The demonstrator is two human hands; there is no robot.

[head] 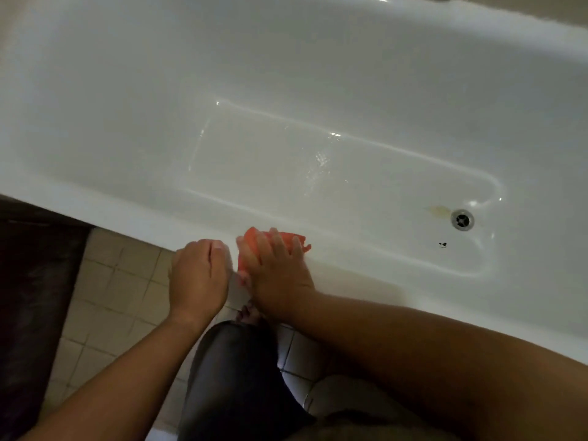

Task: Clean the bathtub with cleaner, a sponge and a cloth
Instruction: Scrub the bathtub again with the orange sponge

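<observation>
Right grip (276,271) lies flat on the orange cloth (251,238), fingers spread and fairly straight, pressing rather than clutching. That suits wiping, since the whole palm bears down on the fabric. Left grip (197,278) sits just beside it at the outer edge of the rim with its fingers curled under. It looks like a brace for leaning over, but I cannot tell whether it clasps the edge or merely rests there, and nothing shows in it.

Biggest thing in view is the white bathtub (121,214), running across the frame, with the cloth on its near rim, not down in the basin. The step in hand looks like wiping that rim, probably late in the job.

Below the rim is the tiled floor (111,281), where the person stands.

Inside the tub, the bottom gleams as though wet. The drain (462,220) sits at the right end and looks unplugged, so I expect water would run off. A yellowish stain (438,210) lies just beside it, and a few dark specks (443,245) lie a little nearer the rim. Both seem still to need attention. Neither sponge nor cleaner is in view.
</observation>
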